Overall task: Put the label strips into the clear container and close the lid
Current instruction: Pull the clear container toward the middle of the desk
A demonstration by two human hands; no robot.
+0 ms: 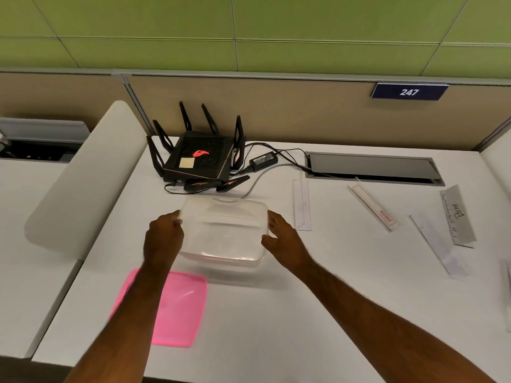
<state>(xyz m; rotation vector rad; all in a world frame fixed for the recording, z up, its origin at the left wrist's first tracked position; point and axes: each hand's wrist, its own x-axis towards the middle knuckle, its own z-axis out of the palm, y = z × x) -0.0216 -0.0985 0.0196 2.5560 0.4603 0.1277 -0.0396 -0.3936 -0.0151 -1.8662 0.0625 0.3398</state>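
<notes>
Hands grip clear rectangular plastic container [222, 230] w/ fingers curled on its short ends: left hand [163, 239] on left end, right hand [282, 239] on right end. Flat pink plastic lid [179, 308] lies under left forearm, near container. White paper label strips [301, 205] lie right of right hand, on white desk [276, 313].

Your two arms come up from the bottom edge of the head view, both bare as far as the picture shows: no sleeves or cuffs. Your left hand [163, 239] and right hand [284, 239] wear no gloves, and you have no rings, watch or wristband on show. Fine hair shows along your right forearm. Fingertips are slightly blurred, so the nails are hard to make out.
</notes>
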